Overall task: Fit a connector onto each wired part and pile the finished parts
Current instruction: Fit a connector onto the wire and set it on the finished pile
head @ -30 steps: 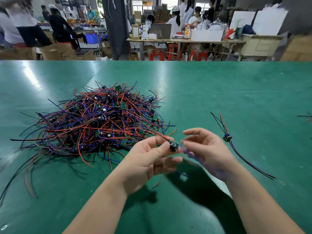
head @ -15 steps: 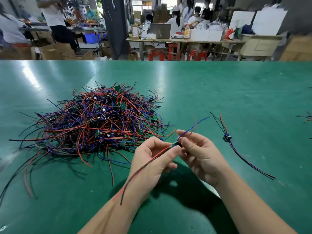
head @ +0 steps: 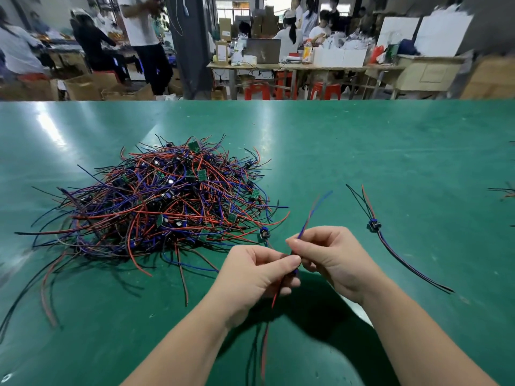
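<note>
Both hands meet near the table's front on one wired part (head: 306, 221). My left hand (head: 256, 277) pinches its small dark body, mostly hidden under the thumb, and red and black wires hang down from it. My right hand (head: 331, 254) pinches the blue and red wires that stick up and away. A big tangled pile of red, blue and black wired parts (head: 167, 199) with small green boards lies to the left. One finished part (head: 373, 224) with a dark connector lies alone on the right.
The green table mat (head: 390, 151) stretches far back and to the right. More wire ends (head: 504, 192) poke in at the right edge. People, tables, red stools and cardboard boxes fill the workshop behind the table.
The wired part has been turned more upright: its blue and red wires now stick up from my right hand and the red and black ones hang below my left. Both hands stay together.
</note>
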A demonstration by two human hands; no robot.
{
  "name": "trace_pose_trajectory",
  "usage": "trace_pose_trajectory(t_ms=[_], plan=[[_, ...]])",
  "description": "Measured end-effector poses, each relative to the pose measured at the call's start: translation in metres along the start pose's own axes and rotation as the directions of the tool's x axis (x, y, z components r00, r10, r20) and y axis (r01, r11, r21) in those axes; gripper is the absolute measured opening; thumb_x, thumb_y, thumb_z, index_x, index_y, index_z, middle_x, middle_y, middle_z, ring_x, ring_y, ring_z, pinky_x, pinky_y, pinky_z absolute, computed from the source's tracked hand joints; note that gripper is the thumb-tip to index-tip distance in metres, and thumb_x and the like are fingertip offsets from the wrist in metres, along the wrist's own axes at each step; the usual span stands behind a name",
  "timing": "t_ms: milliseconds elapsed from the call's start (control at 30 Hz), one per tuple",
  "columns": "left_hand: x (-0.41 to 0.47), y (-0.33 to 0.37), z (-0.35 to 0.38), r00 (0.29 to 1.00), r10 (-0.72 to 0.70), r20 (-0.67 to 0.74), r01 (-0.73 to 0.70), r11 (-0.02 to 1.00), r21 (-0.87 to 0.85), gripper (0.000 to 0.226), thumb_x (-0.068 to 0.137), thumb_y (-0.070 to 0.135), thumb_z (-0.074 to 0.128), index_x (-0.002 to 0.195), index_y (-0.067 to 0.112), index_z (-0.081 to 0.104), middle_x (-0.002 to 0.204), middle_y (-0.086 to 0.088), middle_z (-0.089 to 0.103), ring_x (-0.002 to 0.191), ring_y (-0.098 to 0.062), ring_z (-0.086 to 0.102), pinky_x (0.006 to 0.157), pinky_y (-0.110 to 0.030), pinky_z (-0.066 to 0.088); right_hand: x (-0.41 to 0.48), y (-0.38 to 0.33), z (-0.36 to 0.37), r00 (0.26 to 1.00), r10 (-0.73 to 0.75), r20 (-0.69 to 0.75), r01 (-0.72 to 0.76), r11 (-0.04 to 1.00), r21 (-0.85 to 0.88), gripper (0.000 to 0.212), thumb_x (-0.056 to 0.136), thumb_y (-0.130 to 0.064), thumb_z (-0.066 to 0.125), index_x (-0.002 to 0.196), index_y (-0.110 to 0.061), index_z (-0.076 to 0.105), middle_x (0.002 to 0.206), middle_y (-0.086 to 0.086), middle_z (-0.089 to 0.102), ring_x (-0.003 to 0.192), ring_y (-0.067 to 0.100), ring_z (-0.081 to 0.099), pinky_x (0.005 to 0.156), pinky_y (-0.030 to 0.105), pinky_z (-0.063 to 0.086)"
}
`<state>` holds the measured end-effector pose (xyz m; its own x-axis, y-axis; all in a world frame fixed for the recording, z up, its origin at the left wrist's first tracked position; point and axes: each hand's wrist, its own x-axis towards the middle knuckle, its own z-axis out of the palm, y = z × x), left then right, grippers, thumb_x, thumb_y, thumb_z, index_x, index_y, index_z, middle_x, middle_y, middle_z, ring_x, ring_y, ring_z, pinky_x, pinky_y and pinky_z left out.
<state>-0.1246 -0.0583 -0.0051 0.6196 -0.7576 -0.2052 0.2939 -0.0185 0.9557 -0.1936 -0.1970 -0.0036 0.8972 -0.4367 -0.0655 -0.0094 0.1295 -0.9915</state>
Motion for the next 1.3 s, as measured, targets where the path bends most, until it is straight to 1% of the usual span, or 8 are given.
trace_pose_trajectory(t_ms=[500,600,767,967,1033,1100,1200,1300], plan=[[-0.009,-0.004,0.001,0.98,-0.111,0.163,0.073,0.972,0.225,0.013,0.077,0.01,0.077,0.072,0.005,0.067,0.061,-0.008,0.068,0.049,-0.014,0.064,0.047,-0.019,0.048,0.021,-0.014,-0.063,0.769,0.111,-0.63,0.249,0.856,0.454,0.012,0.089,-0.01,0.064,0.078,-0.011,0.06,0.065,0.005,0.063,0.048,0.007,0.059,0.044,0.014,0.045],[0.001,-0.004,0.001,0.998,-0.018,-0.061,0.022,0.998,0.066,0.014,0.078,0.013,0.075,0.079,0.003,0.065,0.064,-0.006,0.069,0.052,-0.014,0.066,0.048,-0.021,0.051,0.014,-0.014,-0.051,0.85,0.052,-0.525,0.133,0.942,0.309,0.013,0.087,-0.015,0.066,0.079,-0.014,0.056,0.068,0.005,0.056,0.045,0.011,0.059,0.043,0.016,0.046],[0.01,-0.007,-0.004,0.958,0.072,-0.278,-0.09,0.995,-0.052,0.021,0.068,0.027,0.075,0.073,0.008,0.07,0.064,-0.008,0.07,0.052,-0.014,0.065,0.046,-0.022,0.051,-0.003,-0.003,0.005,0.971,-0.232,0.056,0.238,0.92,-0.312,0.018,0.067,-0.028,0.081,0.082,-0.021,0.072,0.076,0.0,0.068,0.065,0.013,0.064,0.06,0.025,0.053],[0.014,-0.008,-0.007,0.967,0.152,-0.206,-0.136,0.987,0.089,0.021,0.093,0.021,0.058,0.082,0.014,0.075,0.087,-0.007,0.075,0.072,-0.015,0.069,0.063,-0.031,0.058,0.002,0.001,0.006,0.888,-0.458,-0.045,0.357,0.746,-0.562,0.024,0.073,-0.006,0.08,0.083,-0.028,0.074,0.08,-0.003,0.07,0.071,0.007,0.065,0.071,0.023,0.053],[0.014,-0.01,-0.01,0.911,0.36,-0.202,-0.256,0.877,0.407,0.013,0.091,0.017,0.062,0.09,0.019,0.074,0.092,0.001,0.074,0.082,-0.004,0.066,0.07,-0.019,0.055,0.005,-0.005,-0.011,0.837,-0.498,-0.227,0.33,0.791,-0.516,0.031,0.074,-0.001,0.077,0.082,-0.03,0.07,0.078,-0.006,0.071,0.066,0.002,0.064,0.07,0.018,0.052],[0.015,-0.015,-0.016,0.853,0.521,-0.035,-0.306,0.553,0.775,0.022,0.09,0.02,0.062,0.111,0.022,0.069,0.115,0.007,0.066,0.106,0.002,0.055,0.093,-0.011,0.04,0.009,-0.012,-0.037,0.719,-0.549,-0.426,0.284,0.792,-0.54,0.025,0.075,-0.002,0.076,0.081,-0.025,0.068,0.076,-0.006,0.07,0.062,-0.003,0.062,0.068,0.012,0.049],[0.02,-0.026,-0.019,0.924,0.377,0.059,-0.168,0.265,0.95,0.05,0.095,0.042,0.049,0.143,0.032,0.038,0.154,0.005,0.026,0.142,-0.007,0.018,0.115,-0.03,0.014,0.012,-0.019,-0.08,0.55,-0.605,-0.576,0.056,0.715,-0.697,0.014,0.076,-0.005,0.072,0.082,-0.017,0.069,0.072,-0.003,0.067,0.064,0.003,0.064,0.07,0.016,0.047],[0.023,-0.033,-0.014,0.923,0.377,0.074,-0.114,0.085,0.99,0.052,0.096,0.052,0.036,0.145,0.04,0.025,0.16,0.007,0.003,0.145,-0.008,-0.003,0.113,-0.036,-0.003,0.016,-0.012,-0.108,0.542,-0.565,-0.623,-0.146,0.666,-0.731,0.015,0.077,0.0,0.064,0.088,-0.005,0.073,0.083,0.014,0.071,0.081,0.03,0.068,0.082,0.034,0.05]])
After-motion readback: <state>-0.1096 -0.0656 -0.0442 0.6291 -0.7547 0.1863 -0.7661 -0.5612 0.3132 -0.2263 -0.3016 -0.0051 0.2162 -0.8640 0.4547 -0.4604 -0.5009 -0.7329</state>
